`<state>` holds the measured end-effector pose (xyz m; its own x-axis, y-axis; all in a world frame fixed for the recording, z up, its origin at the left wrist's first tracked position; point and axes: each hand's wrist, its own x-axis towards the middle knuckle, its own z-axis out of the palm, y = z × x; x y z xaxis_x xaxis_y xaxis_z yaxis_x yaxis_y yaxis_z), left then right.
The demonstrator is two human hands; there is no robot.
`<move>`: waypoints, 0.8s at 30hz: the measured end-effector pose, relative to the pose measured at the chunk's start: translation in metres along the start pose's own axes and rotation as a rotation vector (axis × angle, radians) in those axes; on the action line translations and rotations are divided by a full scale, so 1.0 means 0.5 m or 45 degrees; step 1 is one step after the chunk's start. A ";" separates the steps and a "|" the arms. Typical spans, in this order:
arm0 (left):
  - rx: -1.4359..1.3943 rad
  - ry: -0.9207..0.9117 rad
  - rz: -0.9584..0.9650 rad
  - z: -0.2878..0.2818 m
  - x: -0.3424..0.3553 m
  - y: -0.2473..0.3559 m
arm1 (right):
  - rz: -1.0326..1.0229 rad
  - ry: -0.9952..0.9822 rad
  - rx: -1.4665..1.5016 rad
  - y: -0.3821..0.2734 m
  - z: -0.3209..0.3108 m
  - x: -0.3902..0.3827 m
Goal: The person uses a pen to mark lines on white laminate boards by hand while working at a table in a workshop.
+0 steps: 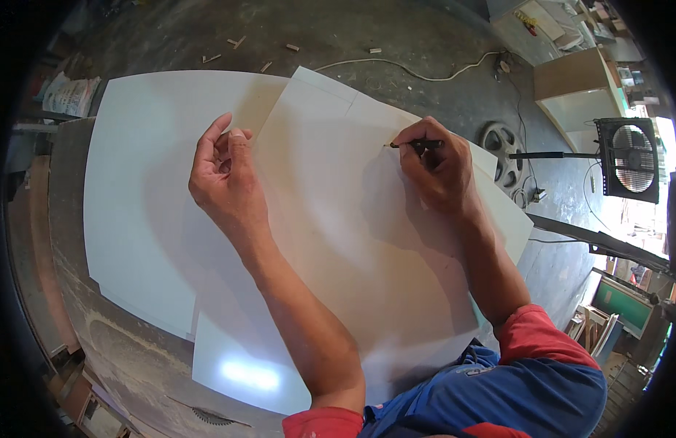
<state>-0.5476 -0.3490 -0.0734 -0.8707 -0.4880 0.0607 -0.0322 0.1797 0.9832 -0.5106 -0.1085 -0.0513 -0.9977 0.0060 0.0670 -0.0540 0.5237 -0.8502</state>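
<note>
Gripping a dark pencil-like tool (pixel 434 144) right of centre near the top, the right hand (pixel 436 164) has its fingers bunched snugly around it. The tool's pale tip points left, just over or on the upper white panel (pixel 331 212), can't tell if it actually touches.

The left hand (pixel 232 171), left of centre, is kinda loose: fingers half curled, thumb sticking up near the index finger, nothing I can see in it. It's above the panels, near the upper one's left edge.

That upper panel lies at a slant across the middle of the frame, with some faint lines drawn near its top corner. It overlaps the lower white panel (pixel 141 160), which fills the left side. Both sit on a worn grey work surface (pixel 97 314) that shows at lower left, with a toothed saw blade (pixel 210 417) at the bottom edge.

Further out, a pale cord (pixel 444 78) snakes over the floor (pixel 170 36) up top, near some little wood scraps (pixel 292 47). Over on the right there's a black fan (pixel 634 158) on a pole, with a round spoked base (pixel 501 150).
</note>
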 end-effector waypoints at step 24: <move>0.027 0.007 0.030 0.000 0.002 -0.005 | -0.007 -0.027 0.012 0.002 -0.005 -0.002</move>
<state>-0.5484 -0.3501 -0.0756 -0.8687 -0.4880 0.0845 -0.0224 0.2091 0.9776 -0.5097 -0.1058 -0.0507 -0.9980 -0.0149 0.0608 -0.0598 0.5153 -0.8549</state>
